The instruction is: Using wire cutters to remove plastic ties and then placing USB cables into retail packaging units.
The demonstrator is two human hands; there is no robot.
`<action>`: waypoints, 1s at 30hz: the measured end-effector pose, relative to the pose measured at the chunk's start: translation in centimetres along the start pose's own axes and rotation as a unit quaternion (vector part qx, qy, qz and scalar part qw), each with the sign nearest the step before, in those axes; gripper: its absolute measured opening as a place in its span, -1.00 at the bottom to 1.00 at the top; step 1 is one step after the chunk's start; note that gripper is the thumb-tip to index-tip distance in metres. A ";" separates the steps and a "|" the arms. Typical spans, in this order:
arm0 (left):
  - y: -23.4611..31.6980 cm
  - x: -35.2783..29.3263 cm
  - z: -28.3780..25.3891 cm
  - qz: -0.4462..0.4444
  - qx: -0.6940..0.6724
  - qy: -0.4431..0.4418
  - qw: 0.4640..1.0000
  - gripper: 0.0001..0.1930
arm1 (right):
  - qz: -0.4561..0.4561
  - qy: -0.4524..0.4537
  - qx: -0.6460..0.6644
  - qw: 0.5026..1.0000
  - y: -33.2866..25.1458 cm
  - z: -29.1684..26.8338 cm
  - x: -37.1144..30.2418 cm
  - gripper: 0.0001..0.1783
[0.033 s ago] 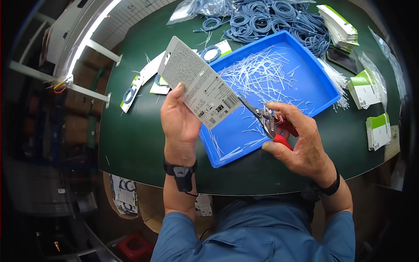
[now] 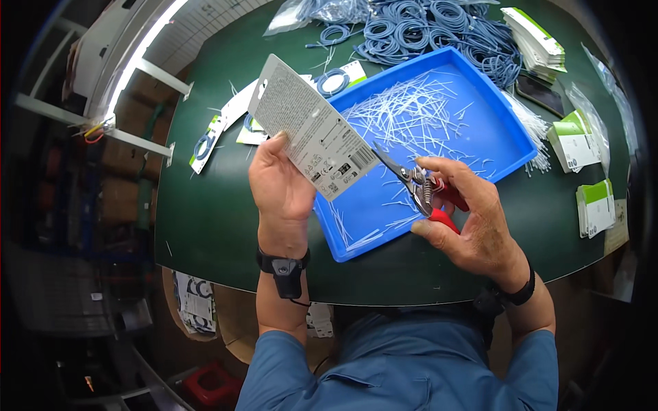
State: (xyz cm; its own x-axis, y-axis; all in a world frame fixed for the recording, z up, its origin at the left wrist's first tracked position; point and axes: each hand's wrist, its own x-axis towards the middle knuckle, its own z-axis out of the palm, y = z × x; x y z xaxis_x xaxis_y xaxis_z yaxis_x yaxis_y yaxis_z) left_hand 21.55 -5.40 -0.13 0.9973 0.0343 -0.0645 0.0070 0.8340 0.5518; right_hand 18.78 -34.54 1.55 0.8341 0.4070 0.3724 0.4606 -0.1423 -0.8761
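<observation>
My left hand (image 2: 277,185) holds up a white packaging card (image 2: 308,127), its printed back facing me, above the left part of a blue tray (image 2: 480,147). In my right hand (image 2: 473,219) is a pair of small red-handled cutters (image 2: 419,186). Their metal tips point at the card's lower right edge and reach it or nearly so. The tray holds several short white cut strips (image 2: 404,113).
The tray sits on a round dark green table (image 2: 205,219). Behind it lies a heap of coiled blue cables (image 2: 439,27). Stacks of green-and-white cards (image 2: 576,144) stand at the right, and carded cables (image 2: 205,144) lie at the left.
</observation>
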 end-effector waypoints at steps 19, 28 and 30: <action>0.1 3.3 -3.2 0.006 0.005 -0.440 0.898 -0.40 | -0.094 -0.142 -0.102 0.980 2.1 3.8 0.2 -0.10; 0.1 2.9 -2.5 -0.016 0.052 -0.441 0.896 -0.33 | -0.092 -0.136 -0.138 0.977 2.0 4.1 -0.1 -0.10; 0.1 2.9 -2.4 -0.020 0.059 -0.438 0.897 -0.32 | -0.091 -0.136 -0.140 0.977 2.0 4.1 -0.1 -0.10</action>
State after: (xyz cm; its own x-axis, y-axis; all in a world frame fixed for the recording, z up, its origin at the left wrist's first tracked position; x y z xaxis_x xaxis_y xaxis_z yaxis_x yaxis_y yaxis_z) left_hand 24.23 -3.86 -2.29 0.6702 -0.4827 0.5638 -0.0005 0.7593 0.6507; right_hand 18.35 -31.15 -1.52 0.6366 0.6681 0.3852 0.6901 -0.2705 -0.6713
